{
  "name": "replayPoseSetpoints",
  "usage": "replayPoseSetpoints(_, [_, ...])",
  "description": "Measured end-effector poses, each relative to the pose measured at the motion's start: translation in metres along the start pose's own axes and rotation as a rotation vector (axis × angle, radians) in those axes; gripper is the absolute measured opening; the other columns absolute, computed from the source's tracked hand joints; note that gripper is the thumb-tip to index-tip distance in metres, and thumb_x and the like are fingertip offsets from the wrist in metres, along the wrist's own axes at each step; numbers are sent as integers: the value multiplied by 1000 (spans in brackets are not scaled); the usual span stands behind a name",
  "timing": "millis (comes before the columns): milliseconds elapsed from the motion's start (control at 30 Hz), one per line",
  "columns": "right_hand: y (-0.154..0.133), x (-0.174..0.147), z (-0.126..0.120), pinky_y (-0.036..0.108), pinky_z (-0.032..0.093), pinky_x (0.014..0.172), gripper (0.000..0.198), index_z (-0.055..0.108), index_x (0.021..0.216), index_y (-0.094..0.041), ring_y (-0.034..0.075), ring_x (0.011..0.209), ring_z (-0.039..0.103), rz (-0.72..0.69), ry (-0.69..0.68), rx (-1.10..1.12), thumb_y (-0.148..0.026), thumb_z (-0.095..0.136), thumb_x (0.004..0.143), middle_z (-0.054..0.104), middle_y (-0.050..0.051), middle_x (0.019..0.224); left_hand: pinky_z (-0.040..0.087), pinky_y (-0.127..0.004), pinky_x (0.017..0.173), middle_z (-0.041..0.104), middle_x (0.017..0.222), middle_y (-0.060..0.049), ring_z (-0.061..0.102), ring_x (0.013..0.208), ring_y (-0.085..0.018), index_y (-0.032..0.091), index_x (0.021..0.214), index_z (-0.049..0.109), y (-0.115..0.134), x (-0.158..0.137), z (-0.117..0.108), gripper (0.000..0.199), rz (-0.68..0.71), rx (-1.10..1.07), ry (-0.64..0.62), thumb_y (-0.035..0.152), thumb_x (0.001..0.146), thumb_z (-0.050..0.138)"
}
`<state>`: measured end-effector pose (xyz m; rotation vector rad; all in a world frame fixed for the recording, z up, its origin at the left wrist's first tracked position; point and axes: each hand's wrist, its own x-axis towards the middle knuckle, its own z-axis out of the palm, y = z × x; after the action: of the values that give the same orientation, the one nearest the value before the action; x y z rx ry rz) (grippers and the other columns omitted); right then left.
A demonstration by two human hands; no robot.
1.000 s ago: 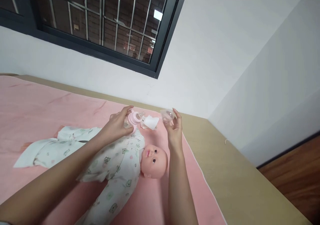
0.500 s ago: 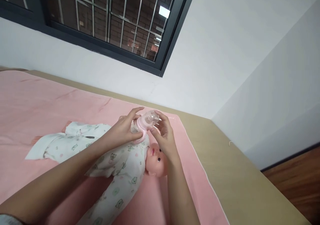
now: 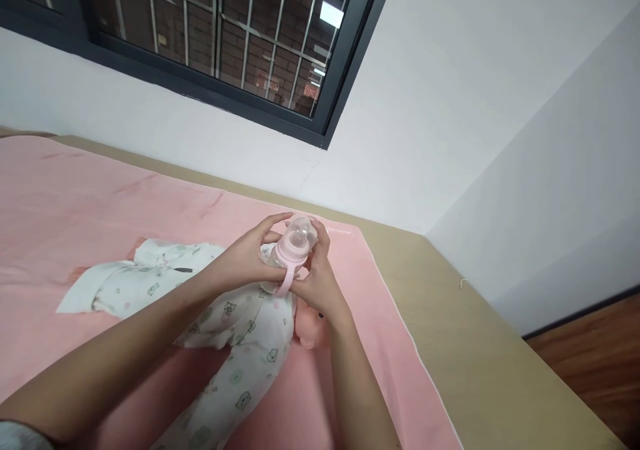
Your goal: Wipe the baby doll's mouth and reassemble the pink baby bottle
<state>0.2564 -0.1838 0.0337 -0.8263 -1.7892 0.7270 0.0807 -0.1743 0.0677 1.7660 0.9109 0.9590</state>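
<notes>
A baby bottle [image 3: 294,247] with a pink collar, pink side handles and a clear domed cap is held tilted above a doll. My left hand [image 3: 254,257] wraps round the clear body from the left, its thumb by the near handle. From the right, my right hand [image 3: 319,270] grips the collar and handle area, fingers behind the cap. Beneath lies the baby doll [image 3: 250,330], dressed in white clothes with small green animal prints. Its head is partly covered by my right hand and wrist; one eye shows.
A pink mat [image 3: 165,203] spreads under the doll on a wooden surface [image 3: 450,343]. Behind stand a white wall [image 3: 380,170] and a dark-framed window [image 3: 320,130] with metal bars. A small pale hook-like thing [image 3: 463,283] lies at the right edge.
The bottle has turned more upright, its handle now facing me. My right hand has moved from the cap down to the collar and handle, covering more of the doll's face.
</notes>
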Motion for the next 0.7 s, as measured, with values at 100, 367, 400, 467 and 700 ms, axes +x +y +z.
replayPoseSetpoints(100, [1, 0, 0, 43, 53, 103, 106, 25, 149, -36, 26, 128, 55, -15, 39, -25, -41, 89, 65, 37, 10, 153, 53, -42, 96, 69, 127, -9, 62, 123, -33, 27, 152, 31, -5, 1, 1, 98, 22, -14, -35, 29, 67, 79])
replayPoseSetpoints(367, [13, 4, -57, 35, 58, 88, 108, 25, 146, -38, 22, 116, 60, -19, 410, -124, -40, 89, 60, 35, 9, 151, 42, -45, 109, 57, 145, -8, 51, 135, -30, 30, 144, 48, -26, 17, -40, 69, 132, 194, 27, 56, 83, 69])
replayPoseSetpoints(400, [20, 3, -69, 34, 58, 86, 107, 25, 146, -38, 21, 113, 61, -8, 457, -136, -39, 89, 60, 35, 9, 151, 42, -45, 110, 57, 145, -8, 51, 134, -30, 29, 140, 52, -27, 19, -47, 64, 118, 196, 62, 57, 84, 68])
replayPoseSetpoints(467, [38, -1, -91, 33, 58, 81, 106, 25, 146, -37, 19, 103, 64, 43, 544, -155, -37, 86, 60, 41, 10, 148, 42, -45, 110, 58, 144, -8, 53, 132, -28, 28, 133, 58, -29, 22, -60, 56, 85, 191, 131, 56, 85, 67])
replayPoseSetpoints(700, [123, -37, -125, 42, 50, 93, 88, 38, 143, -29, 23, 97, 66, 400, 829, -491, -28, 71, 62, 64, 6, 123, 42, -43, 111, 63, 138, -7, 56, 128, -27, 24, 125, 64, -34, 23, -90, 48, 21, 236, 299, 52, 86, 66])
